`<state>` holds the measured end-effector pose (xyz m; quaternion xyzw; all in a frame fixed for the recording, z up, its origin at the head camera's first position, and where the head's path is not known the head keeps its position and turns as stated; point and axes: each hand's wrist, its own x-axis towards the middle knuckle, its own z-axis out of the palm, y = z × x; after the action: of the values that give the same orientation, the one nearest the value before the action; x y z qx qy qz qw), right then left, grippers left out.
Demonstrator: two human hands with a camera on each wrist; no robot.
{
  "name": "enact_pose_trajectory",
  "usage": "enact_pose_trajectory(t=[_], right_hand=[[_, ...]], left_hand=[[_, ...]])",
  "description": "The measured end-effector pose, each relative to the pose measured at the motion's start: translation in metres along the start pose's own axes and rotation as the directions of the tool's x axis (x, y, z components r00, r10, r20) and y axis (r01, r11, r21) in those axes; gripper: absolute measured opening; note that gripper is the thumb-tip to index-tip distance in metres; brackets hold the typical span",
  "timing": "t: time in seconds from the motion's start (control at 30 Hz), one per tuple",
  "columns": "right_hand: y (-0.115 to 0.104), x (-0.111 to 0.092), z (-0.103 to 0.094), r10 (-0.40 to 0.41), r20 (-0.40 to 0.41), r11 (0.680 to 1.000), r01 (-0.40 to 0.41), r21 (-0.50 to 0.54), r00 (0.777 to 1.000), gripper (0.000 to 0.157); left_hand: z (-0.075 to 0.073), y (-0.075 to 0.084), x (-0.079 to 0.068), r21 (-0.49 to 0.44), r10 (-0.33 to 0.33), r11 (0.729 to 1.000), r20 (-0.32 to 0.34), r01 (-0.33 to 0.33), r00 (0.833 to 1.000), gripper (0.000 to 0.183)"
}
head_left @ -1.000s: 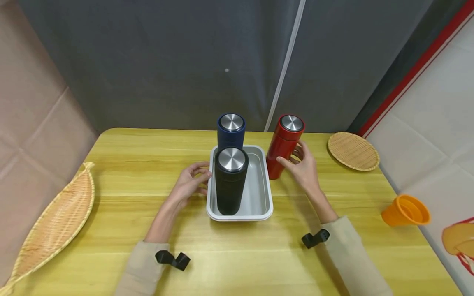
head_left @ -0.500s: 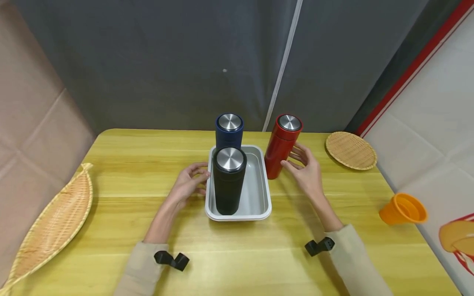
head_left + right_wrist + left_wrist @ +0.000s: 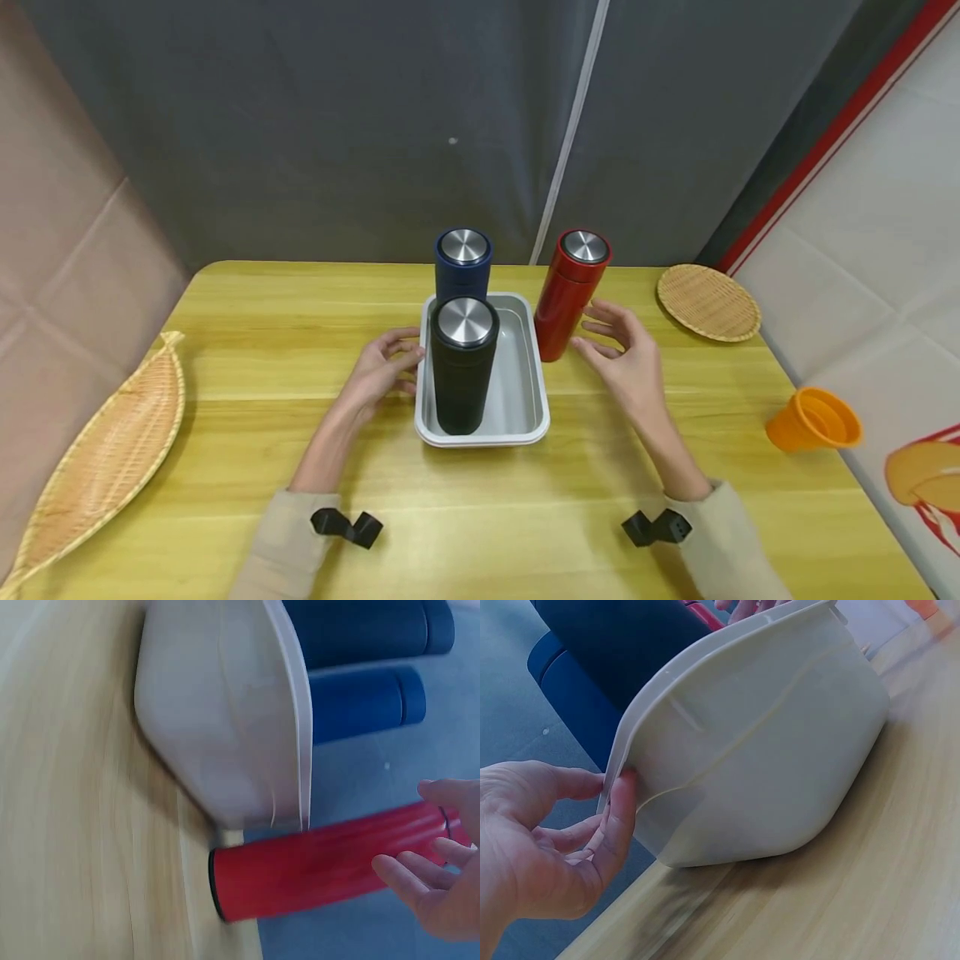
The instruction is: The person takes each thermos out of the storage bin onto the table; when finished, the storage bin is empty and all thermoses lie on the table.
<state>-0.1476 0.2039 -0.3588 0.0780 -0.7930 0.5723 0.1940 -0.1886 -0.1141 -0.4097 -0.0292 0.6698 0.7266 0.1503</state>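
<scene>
front bottle [image 3: 463,379] and rear bottle [image 3: 462,277] in tray [image 3: 519,387]; third bottle [image 3: 566,304] right.

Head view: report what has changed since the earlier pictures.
The right hand has let go of the red bottle and drawn back, to the right and toward the person. The red bottle still stands beside the tray; the black bottle and blue bottle are unmoved, and the left hand still holds the tray's rim.
</scene>
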Motion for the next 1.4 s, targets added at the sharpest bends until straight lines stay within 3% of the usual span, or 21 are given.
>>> enact_pose_trajectory(t=[0.1, 0.2, 0.37, 0.5, 0.73, 1.0, 1.27, 1.4], right_hand=[[-0.007, -0.007, 0.007, -0.014, 0.046, 0.999, 0.013, 0.039, 0.999, 0.054], [-0.014, -0.012, 0.014, -0.018, 0.148, 0.995, 0.003, 0.096, 0.989, 0.056], [-0.026, -0.018, 0.026, -0.043, 0.367, 0.981, -0.031, 0.193, 0.929, 0.062], [-0.029, -0.02, 0.037, -0.057, 0.457, 0.976, -0.046, 0.211, 0.888, 0.066], [-0.025, -0.024, 0.064, -0.028, 0.477, 0.972, -0.087, 0.218, 0.878, 0.073], [-0.025, -0.028, 0.089, 0.021, 0.496, 0.988, -0.093, 0.121, 0.868, 0.073], [-0.029, -0.029, 0.091, 0.029, 0.442, 0.99, -0.086, 0.108, 0.897, 0.072], [-0.029, -0.029, 0.093, 0.035, 0.441, 0.987, -0.1, 0.124, 0.897, 0.071]], left_hand=[[-0.001, 0.0, -0.001, -0.003, 0.0, 1.0, 0.0, 0.0, 1.0, 0.043], [-0.001, 0.0, 0.0, -0.008, 0.0, 1.0, 0.003, 0.0, 1.0, 0.044], [-0.002, 0.0, 0.0, -0.012, -0.003, 1.0, 0.002, 0.003, 1.0, 0.043], [-0.002, 0.001, 0.001, -0.006, 0.0, 1.0, 0.007, 0.0, 1.0, 0.042], [-0.003, 0.002, 0.001, -0.003, 0.009, 1.0, 0.019, -0.009, 1.0, 0.044], [-0.002, -0.005, -0.003, -0.023, 0.019, 1.0, 0.016, -0.019, 1.0, 0.043], [0.0, -0.004, 0.0, -0.031, 0.022, 0.999, 0.02, -0.022, 1.0, 0.042], [-0.002, -0.004, 0.001, -0.026, 0.012, 1.0, 0.007, -0.012, 1.0, 0.041]])
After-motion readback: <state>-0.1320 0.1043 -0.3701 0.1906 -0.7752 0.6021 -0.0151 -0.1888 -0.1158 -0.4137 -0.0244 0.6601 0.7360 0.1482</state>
